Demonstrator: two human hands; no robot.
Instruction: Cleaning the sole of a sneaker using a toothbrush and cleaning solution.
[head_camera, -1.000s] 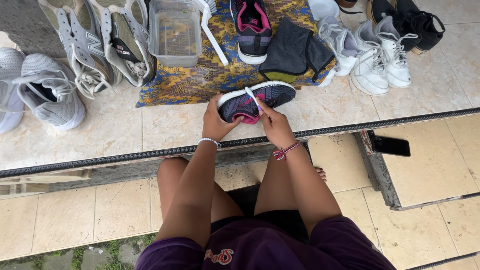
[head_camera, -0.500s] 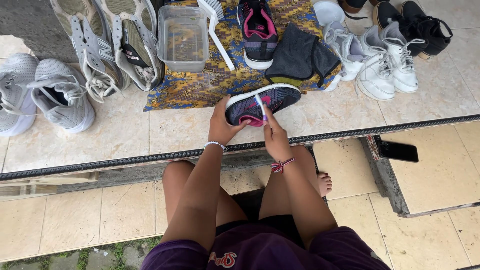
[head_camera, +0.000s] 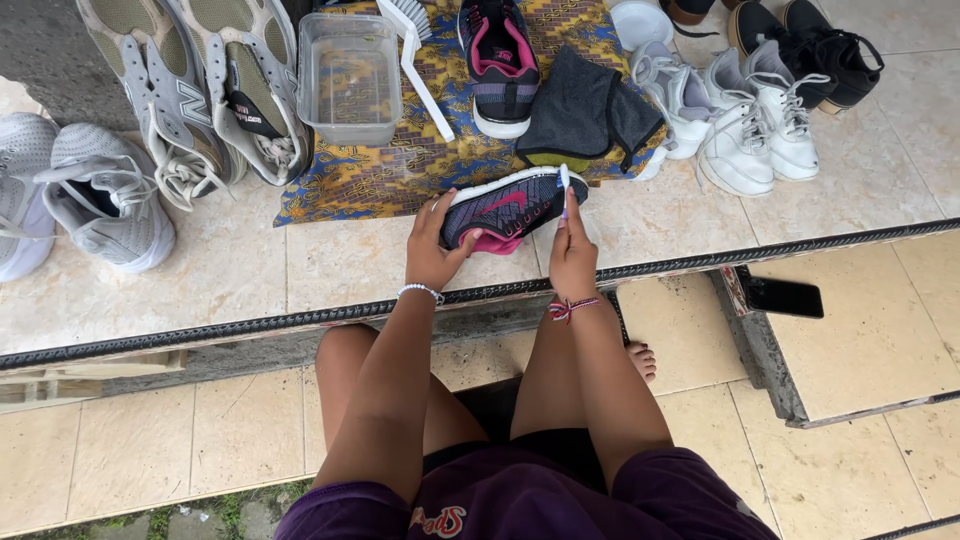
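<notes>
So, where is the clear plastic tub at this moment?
In the head view the clear plastic tub stands upper left of centre on the patterned cloth, between the grey sneakers and the white brush.

Bare tile (head_camera: 330, 265) between shoe clusters

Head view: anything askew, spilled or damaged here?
Nothing spilled or visibly damaged. Two oddities: the dark sneaker is tipped on its side, steadied by the left hand while the right hand holds a small brush against it. A black phone lies beside the step's edge.
</notes>
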